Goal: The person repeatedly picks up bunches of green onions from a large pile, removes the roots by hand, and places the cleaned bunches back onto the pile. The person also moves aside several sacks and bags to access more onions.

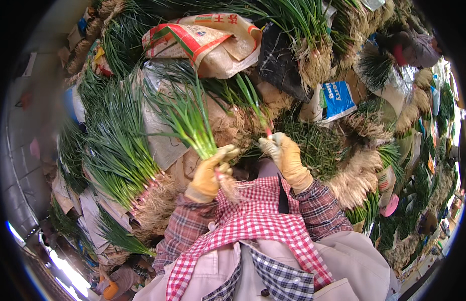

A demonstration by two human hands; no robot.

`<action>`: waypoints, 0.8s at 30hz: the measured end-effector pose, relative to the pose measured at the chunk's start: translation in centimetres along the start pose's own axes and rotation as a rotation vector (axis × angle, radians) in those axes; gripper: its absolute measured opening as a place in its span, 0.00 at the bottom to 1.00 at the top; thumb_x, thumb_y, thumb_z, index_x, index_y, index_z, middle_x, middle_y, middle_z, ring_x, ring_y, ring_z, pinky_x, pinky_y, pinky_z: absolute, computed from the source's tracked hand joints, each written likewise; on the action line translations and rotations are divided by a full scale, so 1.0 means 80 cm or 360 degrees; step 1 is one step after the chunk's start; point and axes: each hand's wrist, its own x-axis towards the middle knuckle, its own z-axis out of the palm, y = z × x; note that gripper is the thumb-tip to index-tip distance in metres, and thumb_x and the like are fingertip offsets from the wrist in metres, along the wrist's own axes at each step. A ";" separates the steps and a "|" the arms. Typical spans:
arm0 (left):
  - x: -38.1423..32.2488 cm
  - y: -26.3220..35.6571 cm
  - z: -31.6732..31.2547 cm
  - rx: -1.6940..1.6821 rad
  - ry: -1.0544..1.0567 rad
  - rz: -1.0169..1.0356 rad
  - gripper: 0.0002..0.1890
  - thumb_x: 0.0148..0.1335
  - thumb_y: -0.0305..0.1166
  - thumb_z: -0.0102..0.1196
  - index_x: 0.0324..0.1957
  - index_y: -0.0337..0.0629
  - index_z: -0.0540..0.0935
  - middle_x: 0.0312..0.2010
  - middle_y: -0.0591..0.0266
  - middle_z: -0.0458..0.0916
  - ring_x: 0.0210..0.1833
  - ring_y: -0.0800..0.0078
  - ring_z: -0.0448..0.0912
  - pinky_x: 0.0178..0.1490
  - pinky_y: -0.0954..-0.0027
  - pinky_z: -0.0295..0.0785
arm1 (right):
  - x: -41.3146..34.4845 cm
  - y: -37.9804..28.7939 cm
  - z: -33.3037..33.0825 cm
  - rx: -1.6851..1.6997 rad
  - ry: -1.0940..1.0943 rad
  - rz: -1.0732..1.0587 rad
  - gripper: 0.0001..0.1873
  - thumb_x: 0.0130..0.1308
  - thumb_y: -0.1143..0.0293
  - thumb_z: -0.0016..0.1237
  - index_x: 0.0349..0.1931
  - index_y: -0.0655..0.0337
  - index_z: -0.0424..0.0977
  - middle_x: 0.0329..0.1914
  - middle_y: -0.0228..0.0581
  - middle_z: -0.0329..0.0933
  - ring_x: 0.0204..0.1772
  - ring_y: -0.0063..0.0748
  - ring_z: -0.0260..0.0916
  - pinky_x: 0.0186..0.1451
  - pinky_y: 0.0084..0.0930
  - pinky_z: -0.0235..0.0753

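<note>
My left hand (210, 175), in a yellow work glove, is closed around a bunch of green onions (197, 137). Their green leaves fan out up and to the left, and their pale roots hang below the fist over my checked apron. A little to the right, my right hand (287, 160), in the same kind of glove, grips a green onion stalk (262, 119) near its reddish base. Its leaves point up, and the fingers hide its lower end. Left of my left hand lies a large pile of green onions (123, 150) with roots towards me.
A printed woven sack (218, 45) lies at the top, beside black sheeting (280, 60). A blue and white printed bag (332, 101) lies right of centre, above loose green trimmings (312, 143). More rooted bundles (357, 173) stand at the right. Another person (413, 49) is at the upper right.
</note>
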 end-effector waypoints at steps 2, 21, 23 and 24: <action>0.025 -0.016 0.002 0.0252 -0.0135 0.0001 0.18 0.69 0.31 0.49 0.58 0.33 0.72 0.49 0.51 0.80 0.25 0.83 0.73 0.31 0.80 0.74 | -0.034 -0.023 0.011 0.0009 -0.0230 -0.0163 0.15 0.64 0.58 0.54 0.31 0.63 0.75 0.26 0.44 0.78 0.28 0.38 0.76 0.29 0.33 0.71; 0.006 -0.044 -0.026 0.0094 0.0013 0.0104 0.13 0.67 0.32 0.51 0.48 0.33 0.78 0.26 0.65 0.78 0.19 0.79 0.68 0.23 0.76 0.66 | 0.000 0.026 0.130 0.2248 -0.0331 0.1131 0.24 0.72 0.51 0.39 0.31 0.67 0.72 0.26 0.38 0.76 0.25 0.30 0.70 0.33 0.28 0.76; 0.001 -0.039 -0.027 0.0092 0.0052 0.0037 0.15 0.69 0.32 0.48 0.54 0.36 0.75 0.31 0.65 0.78 0.20 0.80 0.66 0.24 0.76 0.65 | 0.004 0.016 0.119 0.1723 -0.0668 0.1030 0.26 0.72 0.47 0.38 0.35 0.66 0.73 0.26 0.36 0.75 0.28 0.29 0.73 0.39 0.31 0.80; -0.002 -0.037 -0.029 0.0020 0.0059 -0.0019 0.15 0.69 0.32 0.48 0.54 0.36 0.75 0.30 0.65 0.78 0.20 0.79 0.66 0.24 0.76 0.65 | 0.006 0.008 0.117 0.1931 -0.0861 0.0973 0.27 0.71 0.46 0.38 0.36 0.66 0.73 0.26 0.36 0.75 0.28 0.28 0.72 0.38 0.29 0.80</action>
